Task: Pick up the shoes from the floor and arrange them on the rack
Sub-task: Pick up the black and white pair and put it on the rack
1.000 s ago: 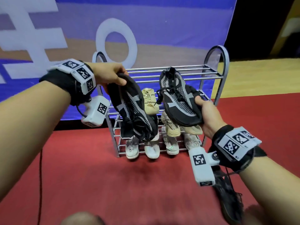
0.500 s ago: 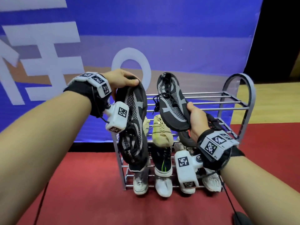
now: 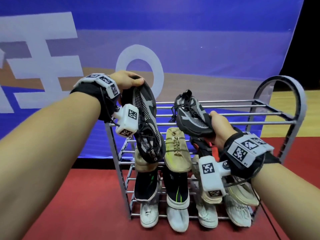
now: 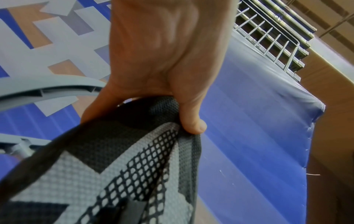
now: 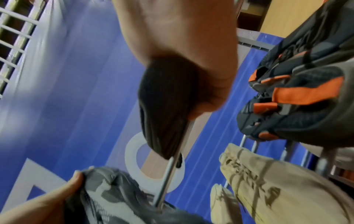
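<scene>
- Head view: the left hand [image 3: 127,80] holds a black-grey shoe [image 3: 147,125] by its toe end, fingers curled around it, so the shoe hangs down in front of the left side of the rack [image 3: 284,104]. The right hand [image 3: 220,127] grips the second shoe [image 3: 191,116] at its toe end, tilted, heel pointing far and up, above the top bars. A beige shoe [image 3: 177,151] lies on the second shelf between the two hands. Dark shoes and white shoes fill the lower shelves. The rack stands on a red carpet [image 3: 78,205] in front of a blue banner [image 3: 190,32].
- Left wrist view: the thumb [image 4: 191,119] presses on the mesh of the shoe [image 4: 122,174]; the other fingers are hidden behind it.
- Right wrist view: the right hand [image 5: 184,53] is closed around the dark sole [image 5: 164,109]. A black-orange shoe [image 5: 298,98] sits on the rack at the right, the beige shoe [image 5: 277,186] below it.
</scene>
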`<state>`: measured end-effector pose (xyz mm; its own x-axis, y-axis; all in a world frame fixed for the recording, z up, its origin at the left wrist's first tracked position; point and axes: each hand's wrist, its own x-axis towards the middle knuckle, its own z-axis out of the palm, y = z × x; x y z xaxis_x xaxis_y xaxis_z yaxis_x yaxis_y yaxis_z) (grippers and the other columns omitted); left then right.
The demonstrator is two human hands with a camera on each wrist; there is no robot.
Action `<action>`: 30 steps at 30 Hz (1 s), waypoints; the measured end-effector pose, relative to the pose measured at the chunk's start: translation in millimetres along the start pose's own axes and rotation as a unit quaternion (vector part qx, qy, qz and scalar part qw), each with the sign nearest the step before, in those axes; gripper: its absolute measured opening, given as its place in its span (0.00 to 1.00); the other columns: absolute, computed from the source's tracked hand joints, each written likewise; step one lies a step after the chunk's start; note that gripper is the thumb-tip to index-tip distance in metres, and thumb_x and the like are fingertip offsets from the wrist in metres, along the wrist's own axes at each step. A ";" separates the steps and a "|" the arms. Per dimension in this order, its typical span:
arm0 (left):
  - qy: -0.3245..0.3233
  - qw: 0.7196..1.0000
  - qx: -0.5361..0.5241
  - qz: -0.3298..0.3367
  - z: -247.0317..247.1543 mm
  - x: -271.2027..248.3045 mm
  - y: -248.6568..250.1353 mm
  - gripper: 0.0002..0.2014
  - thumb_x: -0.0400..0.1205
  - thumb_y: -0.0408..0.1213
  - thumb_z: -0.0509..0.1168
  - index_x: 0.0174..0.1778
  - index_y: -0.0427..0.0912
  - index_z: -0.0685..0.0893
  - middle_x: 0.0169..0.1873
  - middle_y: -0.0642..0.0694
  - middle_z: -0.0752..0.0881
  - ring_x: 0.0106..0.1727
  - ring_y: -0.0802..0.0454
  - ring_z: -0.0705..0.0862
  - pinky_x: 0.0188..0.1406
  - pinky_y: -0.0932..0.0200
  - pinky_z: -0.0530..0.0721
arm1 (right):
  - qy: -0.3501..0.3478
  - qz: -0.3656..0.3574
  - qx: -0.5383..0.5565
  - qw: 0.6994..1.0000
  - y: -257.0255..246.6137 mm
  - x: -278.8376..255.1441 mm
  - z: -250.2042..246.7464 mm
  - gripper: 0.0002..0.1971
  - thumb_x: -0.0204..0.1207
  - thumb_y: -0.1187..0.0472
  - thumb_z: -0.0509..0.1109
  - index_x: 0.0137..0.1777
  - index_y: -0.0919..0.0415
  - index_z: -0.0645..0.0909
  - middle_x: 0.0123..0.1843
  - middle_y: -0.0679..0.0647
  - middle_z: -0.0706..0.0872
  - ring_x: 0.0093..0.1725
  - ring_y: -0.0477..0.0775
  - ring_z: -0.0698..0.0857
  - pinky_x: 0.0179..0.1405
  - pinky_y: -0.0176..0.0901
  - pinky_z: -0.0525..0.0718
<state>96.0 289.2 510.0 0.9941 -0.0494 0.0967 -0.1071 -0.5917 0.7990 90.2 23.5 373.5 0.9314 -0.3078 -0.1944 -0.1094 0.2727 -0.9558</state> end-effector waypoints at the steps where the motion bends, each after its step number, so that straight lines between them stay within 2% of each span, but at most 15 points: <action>1: -0.001 1.000 0.002 0.003 -1.3 -1.2 2.0 0.04 0.84 0.40 0.62 0.51 0.51 0.81 0.43 0.44 0.85 0.49 0.43 0.83 0.37 0.44 0.86 | 0.013 0.006 -0.020 1.000 -4.6 -7.1 -4.7 0.32 0.63 0.49 0.60 0.70 0.58 0.71 0.59 0.63 0.86 0.46 0.63 0.88 0.38 0.58 0.87; 2: -0.004 1.000 0.002 0.002 -3.0 -2.9 3.9 0.04 0.84 0.41 0.62 0.50 0.51 0.82 0.46 0.42 0.85 0.51 0.42 0.83 0.43 0.35 0.86 | 0.029 0.007 -0.039 0.999 -8.6 -20.3 -8.1 0.30 0.67 0.49 0.59 0.70 0.58 0.67 0.57 0.62 0.84 0.44 0.61 0.85 0.39 0.51 0.85; 4: -0.011 1.000 0.008 0.000 -6.1 -8.8 10.8 0.04 0.84 0.41 0.62 0.46 0.52 0.82 0.51 0.41 0.85 0.52 0.40 0.84 0.51 0.25 0.81 | 0.098 -0.033 -0.119 0.988 -12.2 -45.8 -12.7 0.28 0.73 0.47 0.58 0.70 0.59 0.64 0.61 0.63 0.75 0.54 0.62 0.79 0.54 0.52 0.79; 6: -0.019 1.000 0.021 0.004 -9.1 -18.0 20.5 0.05 0.84 0.42 0.62 0.44 0.52 0.82 0.51 0.41 0.85 0.52 0.39 0.84 0.54 0.23 0.79 | 0.151 -0.148 -0.209 0.955 -12.6 -72.2 -16.1 0.25 0.78 0.51 0.60 0.72 0.61 0.66 0.71 0.65 0.68 0.70 0.66 0.69 0.71 0.54 0.68; 8: -0.033 0.999 0.024 0.009 -11.6 -27.8 30.9 0.07 0.85 0.42 0.61 0.44 0.52 0.83 0.48 0.42 0.85 0.54 0.39 0.84 0.57 0.21 0.76 | 0.133 -0.287 -0.268 0.910 -12.2 -101.1 -10.0 0.20 0.80 0.55 0.63 0.69 0.62 0.72 0.71 0.65 0.69 0.72 0.65 0.65 0.71 0.50 0.62; 10: -0.043 0.999 0.016 0.013 -11.8 -40.2 42.6 0.07 0.85 0.41 0.60 0.44 0.51 0.82 0.43 0.46 0.86 0.49 0.42 0.85 0.59 0.24 0.77 | 0.096 -0.379 -0.316 0.864 -10.0 -122.1 1.7 0.18 0.79 0.55 0.66 0.66 0.61 0.76 0.66 0.63 0.72 0.68 0.63 0.68 0.67 0.47 0.62; 12: -0.049 0.999 0.016 0.013 -11.3 -53.0 52.0 0.08 0.86 0.42 0.58 0.44 0.49 0.80 0.34 0.52 0.87 0.38 0.52 0.87 0.45 0.40 0.86 | 0.025 -0.413 -0.351 0.840 -4.9 -136.5 16.7 0.21 0.77 0.51 0.67 0.67 0.59 0.76 0.66 0.60 0.74 0.69 0.59 0.68 0.68 0.46 0.62; 14: -0.052 0.998 0.018 0.025 -9.5 -65.4 62.4 0.10 0.87 0.40 0.57 0.42 0.48 0.80 0.25 0.56 0.88 0.27 0.60 0.87 0.24 0.59 0.85 | -0.087 -0.366 -0.323 0.868 -0.1 -145.1 29.9 0.27 0.78 0.48 0.68 0.73 0.58 0.71 0.71 0.57 0.74 0.73 0.55 0.68 0.75 0.45 0.63; 15: -0.053 0.998 0.023 0.034 -9.0 -70.6 68.9 0.10 0.87 0.40 0.56 0.42 0.48 0.80 0.24 0.57 0.88 0.26 0.62 0.87 0.20 0.61 0.84 | -0.145 -0.325 -0.284 0.890 1.6 -145.8 35.4 0.30 0.78 0.48 0.68 0.77 0.57 0.67 0.74 0.56 0.74 0.75 0.53 0.69 0.77 0.47 0.65; 19: -0.066 0.997 -0.002 0.033 -8.0 -84.0 84.6 0.11 0.86 0.42 0.57 0.40 0.49 0.81 0.29 0.54 0.88 0.35 0.56 0.88 0.50 0.36 0.85 | -0.198 -0.251 -0.219 0.922 10.6 -147.5 45.5 0.40 0.69 0.33 0.63 0.81 0.42 0.56 0.72 0.51 0.80 0.71 0.52 0.79 0.75 0.54 0.72; 21: -0.064 0.997 -0.018 0.028 -2.7 -91.7 89.4 0.11 0.86 0.42 0.58 0.40 0.48 0.80 0.35 0.50 0.88 0.41 0.50 0.87 0.58 0.26 0.78 | -0.184 -0.265 -0.195 0.926 8.8 -149.9 43.4 0.35 0.78 0.42 0.62 0.83 0.47 0.55 0.75 0.47 0.77 0.73 0.45 0.75 0.76 0.43 0.68; 24: -0.026 0.998 -0.056 0.032 8.6 -99.5 86.5 0.07 0.85 0.44 0.60 0.43 0.49 0.79 0.43 0.47 0.84 0.49 0.45 0.83 0.54 0.29 0.80 | -0.172 -0.264 -0.173 0.933 4.4 -157.8 36.1 0.29 0.85 0.56 0.60 0.84 0.55 0.56 0.77 0.46 0.73 0.76 0.42 0.70 0.71 0.30 0.65; 26: -0.003 0.992 -0.112 0.050 16.7 -106.8 79.3 0.07 0.84 0.48 0.60 0.53 0.50 0.78 0.49 0.50 0.83 0.51 0.51 0.83 0.49 0.40 0.82 | -0.174 -0.253 -0.164 0.937 -0.1 -161.3 30.6 0.29 0.85 0.56 0.60 0.84 0.57 0.57 0.79 0.50 0.71 0.78 0.47 0.71 0.75 0.34 0.66; 29: 0.002 0.975 -0.219 0.030 31.6 -119.8 56.7 0.25 0.83 0.57 0.57 0.75 0.52 0.67 0.73 0.49 0.71 0.72 0.51 0.72 0.65 0.30 0.71 | -0.161 -0.215 -0.136 0.953 -7.0 -156.8 27.6 0.35 0.80 0.44 0.63 0.83 0.55 0.60 0.78 0.52 0.75 0.75 0.50 0.75 0.77 0.47 0.71; 30: 0.001 0.968 -0.251 0.019 37.8 -122.9 46.5 0.27 0.84 0.57 0.54 0.78 0.52 0.63 0.76 0.48 0.67 0.73 0.52 0.71 0.70 0.27 0.65 | -0.162 -0.198 -0.121 0.959 -9.0 -152.1 26.6 0.38 0.75 0.39 0.63 0.83 0.53 0.61 0.76 0.52 0.76 0.74 0.53 0.77 0.76 0.52 0.73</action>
<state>-30.5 237.3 512.9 0.9892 -0.0620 0.1325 -0.1394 -0.1246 0.9824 -41.2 92.0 417.5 0.9713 -0.0335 0.2354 0.2341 -0.0384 -0.9714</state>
